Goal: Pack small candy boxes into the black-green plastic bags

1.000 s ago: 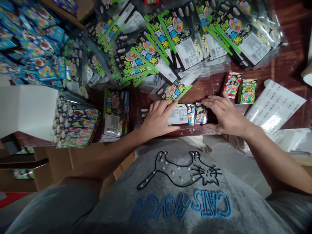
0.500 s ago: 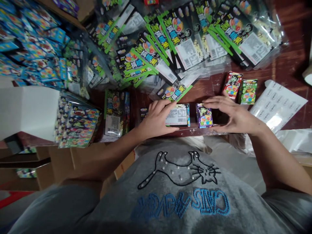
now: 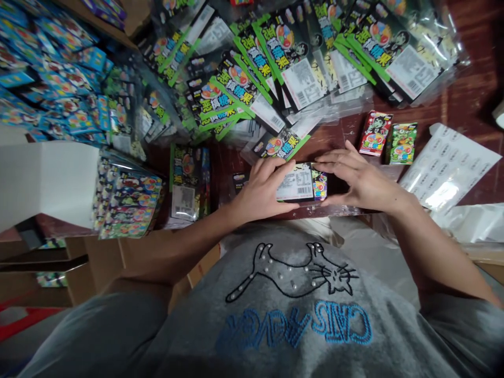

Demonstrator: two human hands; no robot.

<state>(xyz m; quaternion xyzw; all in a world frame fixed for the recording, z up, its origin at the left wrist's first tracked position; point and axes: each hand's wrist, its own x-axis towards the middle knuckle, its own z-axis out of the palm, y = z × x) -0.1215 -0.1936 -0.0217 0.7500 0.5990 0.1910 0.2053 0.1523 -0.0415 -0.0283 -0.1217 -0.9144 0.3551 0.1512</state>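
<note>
My left hand (image 3: 264, 190) is closed over a flat black packet (image 3: 296, 182) with a white printed label, lying near the table's front edge. At the packet's right end stands a small purple candy box (image 3: 321, 188), pinched between the fingers and thumb of my right hand (image 3: 360, 177). The box meets the packet's end, its left part hidden; how far inside it sits I cannot tell. Beyond my right hand lie a red candy box (image 3: 375, 134) and a green candy box (image 3: 401, 144), side by side.
Black-and-green packets (image 3: 301, 84) overlap across the back of the table. Blue packs (image 3: 59, 79) are heaped at far left, behind a white open box (image 3: 66, 184) and stacked small boxes (image 3: 129, 202). A sticker sheet (image 3: 449, 163) lies at right.
My right hand has moved left with the purple box, closing the gap to the packet. The packet's end now covers part of the box. My left hand has shifted slightly right.
</note>
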